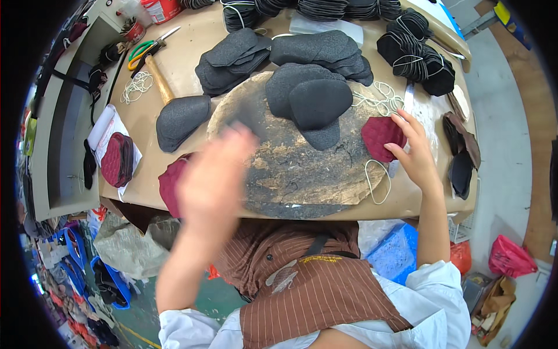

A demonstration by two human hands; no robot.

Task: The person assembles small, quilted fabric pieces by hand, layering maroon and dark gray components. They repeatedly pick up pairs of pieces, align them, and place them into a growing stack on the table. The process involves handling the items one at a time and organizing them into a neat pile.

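Observation:
My right hand point(416, 142) is at the right rim of a round, worn wooden board point(302, 180), thumb and fingertips on the edge of a maroon quilted fabric piece point(381, 138). Smeared by motion, my left hand point(218, 166) is over the board's left side, so its fingers cannot be made out. Partly behind that hand lies another maroon quilted piece point(170, 185). Dark grey, rounded foam-like pieces point(319, 103) overlap on the board's far half. A loop of pale elastic cord point(379, 189) lies just below the maroon piece at my right hand.
Dark pieces are stacked behind the board point(232, 61), with tied bundles point(415, 55) farther back. A wooden-handled hammer point(160, 81), scissors point(145, 52) and tangled cord point(137, 86) lie at left. Stacked maroon pieces point(118, 160) rest near the table's left edge. Dark pieces point(461, 163) lie at right.

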